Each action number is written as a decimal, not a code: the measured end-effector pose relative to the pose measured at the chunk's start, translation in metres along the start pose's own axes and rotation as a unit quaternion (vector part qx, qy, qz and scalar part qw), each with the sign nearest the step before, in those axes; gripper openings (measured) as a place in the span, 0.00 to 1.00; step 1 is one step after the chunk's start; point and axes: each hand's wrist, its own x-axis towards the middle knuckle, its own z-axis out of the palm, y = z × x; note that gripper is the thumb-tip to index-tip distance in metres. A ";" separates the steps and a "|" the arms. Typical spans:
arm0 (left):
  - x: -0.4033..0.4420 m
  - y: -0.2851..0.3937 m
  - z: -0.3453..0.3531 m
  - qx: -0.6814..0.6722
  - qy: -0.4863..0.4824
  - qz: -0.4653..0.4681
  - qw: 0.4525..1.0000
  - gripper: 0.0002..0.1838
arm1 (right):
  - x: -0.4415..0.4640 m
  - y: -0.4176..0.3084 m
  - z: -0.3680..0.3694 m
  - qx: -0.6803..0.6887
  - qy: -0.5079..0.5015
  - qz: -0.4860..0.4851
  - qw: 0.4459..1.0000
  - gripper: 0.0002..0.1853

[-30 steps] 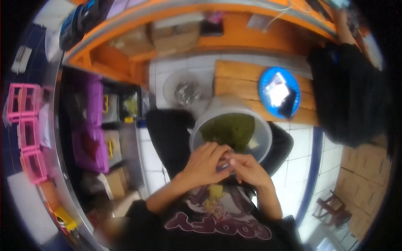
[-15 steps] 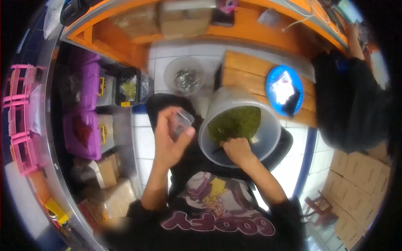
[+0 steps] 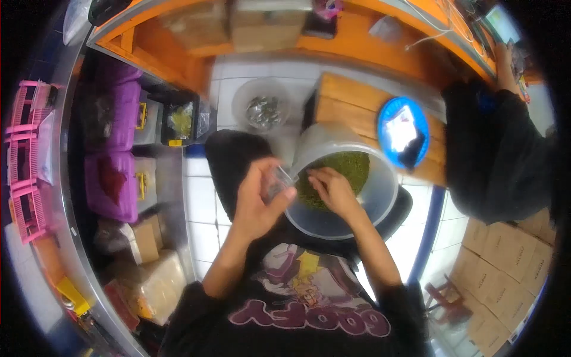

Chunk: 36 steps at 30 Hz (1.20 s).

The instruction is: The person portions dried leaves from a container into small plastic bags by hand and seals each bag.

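Observation:
A small clear container [image 3: 278, 182] is held in my left hand [image 3: 257, 199], its mouth turned toward the bucket. My right hand [image 3: 334, 191] is over the opening of a translucent bucket [image 3: 333, 229], fingers bent together close to the container; whatever they hold is too small to make out. Green shredded material [image 3: 351, 169] fills part of the tilted bucket, which rests between my legs.
Behind the bucket, a blue tray [image 3: 423, 122] lies on a wooden table [image 3: 351, 107]. A tub [image 3: 244, 95] holds shiny packets. Purple bins [image 3: 122, 208] stand left, cardboard boxes [image 3: 499, 250] right. Another person's dark-clothed body [image 3: 499, 154] is at the upper right.
My hands first moved apart, my right hand reaching into the bucket. Since then it has risen toward the clear container, and my left hand has moved right toward the bucket's rim.

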 end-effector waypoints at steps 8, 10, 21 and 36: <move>0.000 -0.003 -0.010 0.020 0.012 -0.014 1.000 0.25 | -0.002 0.005 0.007 0.096 -0.051 0.054 0.993 0.15; 0.002 -0.001 -0.005 0.013 0.010 -0.015 1.000 0.25 | -0.002 0.007 0.005 0.039 -0.095 0.036 0.994 0.17; 0.002 -0.002 0.003 0.023 -0.030 -0.033 0.999 0.27 | -0.015 0.029 -0.018 0.180 -0.157 0.214 0.947 0.19; -0.011 0.016 0.009 0.434 -0.129 0.141 0.880 0.35 | -0.058 -0.022 -0.092 0.481 0.010 0.315 0.818 0.21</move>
